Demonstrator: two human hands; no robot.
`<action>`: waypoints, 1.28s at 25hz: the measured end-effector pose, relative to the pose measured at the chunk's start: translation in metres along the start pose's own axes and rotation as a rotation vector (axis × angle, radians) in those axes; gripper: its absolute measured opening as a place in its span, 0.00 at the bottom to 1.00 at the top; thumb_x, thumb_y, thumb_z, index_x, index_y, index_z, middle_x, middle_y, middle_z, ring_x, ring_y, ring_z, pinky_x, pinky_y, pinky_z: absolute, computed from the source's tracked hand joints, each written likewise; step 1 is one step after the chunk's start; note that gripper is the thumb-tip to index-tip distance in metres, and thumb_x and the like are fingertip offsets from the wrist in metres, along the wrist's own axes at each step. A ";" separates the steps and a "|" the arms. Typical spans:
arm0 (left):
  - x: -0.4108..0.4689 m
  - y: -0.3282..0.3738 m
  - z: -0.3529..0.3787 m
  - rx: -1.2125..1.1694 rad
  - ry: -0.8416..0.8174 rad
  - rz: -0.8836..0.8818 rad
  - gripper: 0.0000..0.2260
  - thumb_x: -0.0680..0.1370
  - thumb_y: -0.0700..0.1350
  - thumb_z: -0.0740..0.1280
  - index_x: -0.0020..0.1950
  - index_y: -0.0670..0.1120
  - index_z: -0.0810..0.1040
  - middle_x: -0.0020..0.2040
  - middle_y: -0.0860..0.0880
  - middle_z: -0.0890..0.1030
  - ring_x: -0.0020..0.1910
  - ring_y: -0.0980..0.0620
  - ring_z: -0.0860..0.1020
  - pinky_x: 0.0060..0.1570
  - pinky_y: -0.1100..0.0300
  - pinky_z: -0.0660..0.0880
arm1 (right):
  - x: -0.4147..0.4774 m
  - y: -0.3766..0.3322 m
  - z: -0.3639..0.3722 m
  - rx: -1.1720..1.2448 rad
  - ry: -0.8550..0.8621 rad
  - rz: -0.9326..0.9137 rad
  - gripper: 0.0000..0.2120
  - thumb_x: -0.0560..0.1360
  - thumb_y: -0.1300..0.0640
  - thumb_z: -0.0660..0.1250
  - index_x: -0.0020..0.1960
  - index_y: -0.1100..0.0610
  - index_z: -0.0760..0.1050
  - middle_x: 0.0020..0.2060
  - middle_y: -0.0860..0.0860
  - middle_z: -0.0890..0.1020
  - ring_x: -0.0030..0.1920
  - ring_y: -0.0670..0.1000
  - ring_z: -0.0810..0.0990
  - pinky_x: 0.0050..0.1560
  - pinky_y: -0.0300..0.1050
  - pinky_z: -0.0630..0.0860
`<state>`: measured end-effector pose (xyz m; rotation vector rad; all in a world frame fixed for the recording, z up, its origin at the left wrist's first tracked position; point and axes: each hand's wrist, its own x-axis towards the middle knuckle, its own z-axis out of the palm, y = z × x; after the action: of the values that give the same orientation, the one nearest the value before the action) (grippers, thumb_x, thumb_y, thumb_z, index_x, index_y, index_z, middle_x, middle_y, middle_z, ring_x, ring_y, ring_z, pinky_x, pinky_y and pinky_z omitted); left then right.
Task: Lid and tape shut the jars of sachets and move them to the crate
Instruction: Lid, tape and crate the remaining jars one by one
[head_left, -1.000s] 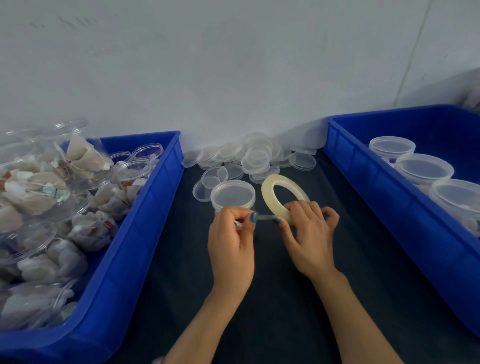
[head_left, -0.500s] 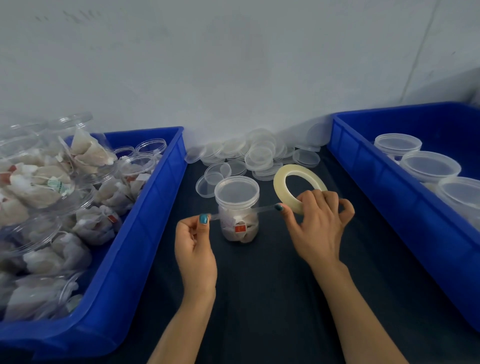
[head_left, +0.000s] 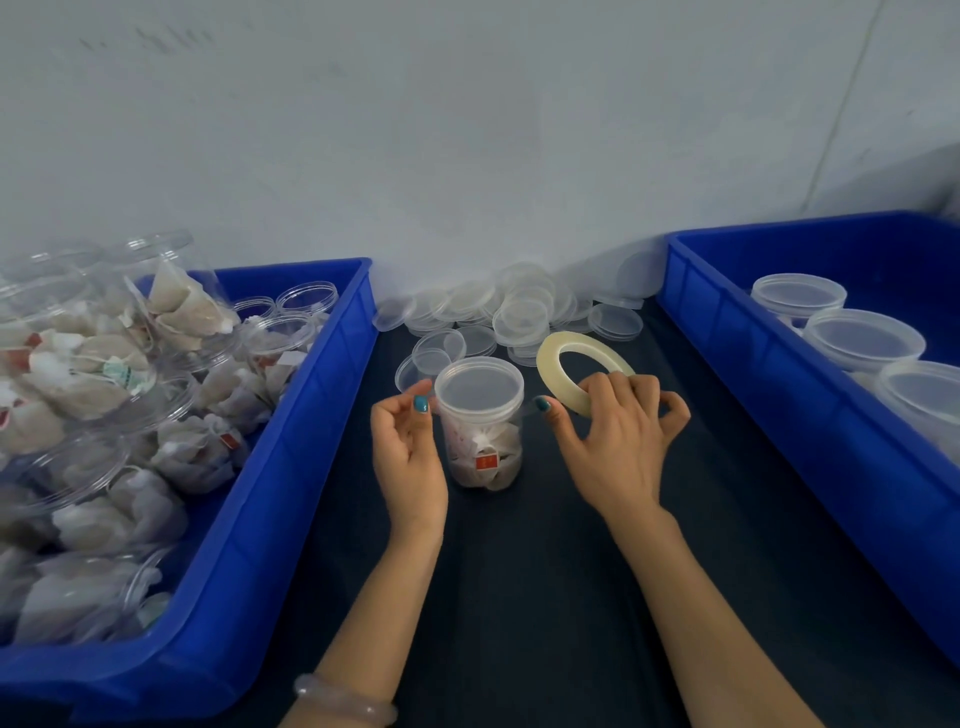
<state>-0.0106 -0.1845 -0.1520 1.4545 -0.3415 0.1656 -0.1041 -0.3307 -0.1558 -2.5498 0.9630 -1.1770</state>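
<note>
**Tape drawn across a lidded jar**

Left hand fingers pinch the tape's free end. Just right of them stands the lidded jar; its sachets' red tags are unreadable. Right hand fingers clamp the tape roll.

Tape strip behind the jar seemingly hidden (both crates cropped)

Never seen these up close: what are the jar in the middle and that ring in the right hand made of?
The jar looks like clear, glossy plastic: the sachets show through its wall. Its lid seems a cloudier plastic. The ring appears to be a roll of pale yellowish translucent tape.
</note>
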 end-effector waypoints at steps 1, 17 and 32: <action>0.001 -0.002 0.004 0.000 -0.020 0.012 0.03 0.83 0.46 0.61 0.53 0.48 0.72 0.50 0.58 0.80 0.50 0.69 0.78 0.49 0.72 0.74 | 0.001 -0.001 0.001 0.005 -0.003 -0.004 0.23 0.77 0.32 0.53 0.45 0.51 0.73 0.44 0.46 0.78 0.53 0.52 0.70 0.58 0.53 0.57; -0.005 -0.003 0.016 0.224 -0.388 0.089 0.42 0.68 0.56 0.78 0.76 0.55 0.60 0.70 0.57 0.71 0.69 0.62 0.69 0.65 0.64 0.70 | -0.004 -0.004 0.002 0.101 -0.004 -0.030 0.23 0.80 0.35 0.51 0.44 0.53 0.71 0.35 0.44 0.73 0.36 0.48 0.73 0.64 0.51 0.60; 0.023 0.016 -0.011 0.048 -0.669 -0.113 0.35 0.57 0.72 0.76 0.60 0.60 0.77 0.55 0.64 0.83 0.57 0.64 0.79 0.49 0.71 0.76 | 0.007 0.004 -0.027 0.107 -0.068 -0.074 0.28 0.74 0.30 0.51 0.39 0.51 0.75 0.35 0.43 0.72 0.39 0.46 0.71 0.51 0.45 0.53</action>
<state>0.0072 -0.1741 -0.1303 1.5443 -0.7972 -0.4186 -0.1224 -0.3349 -0.1349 -2.5428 0.7755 -1.1205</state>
